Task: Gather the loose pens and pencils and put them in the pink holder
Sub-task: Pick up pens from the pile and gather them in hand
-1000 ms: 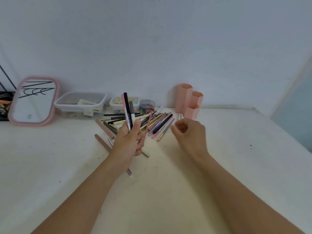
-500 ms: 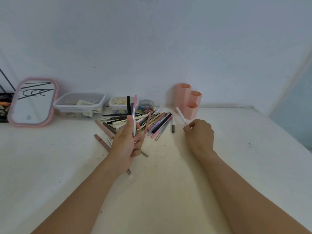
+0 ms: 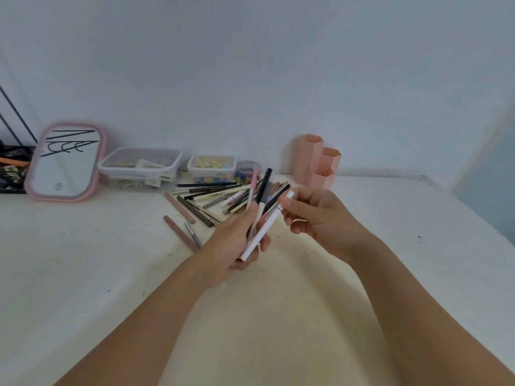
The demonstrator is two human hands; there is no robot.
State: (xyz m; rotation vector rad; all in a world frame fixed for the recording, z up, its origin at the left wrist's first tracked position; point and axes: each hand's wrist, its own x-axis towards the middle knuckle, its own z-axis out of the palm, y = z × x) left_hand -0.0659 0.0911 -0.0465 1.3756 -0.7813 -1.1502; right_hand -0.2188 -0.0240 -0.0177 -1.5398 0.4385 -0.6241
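Near the middle of the frame the left hand gripped a small bunch of pens, their tips fanned upward. Just to its right, the right hand pinched the upper end of a white pen, whose lower end lay against the left hand's fingers. Behind both hands, the loose pens and pencils lay in a scattered heap on the white table. The pink holder stood upright at the back of the table, right of the heap and apart from it. At the upper left, a pink-framed mirror leaned beside two clear plastic boxes.
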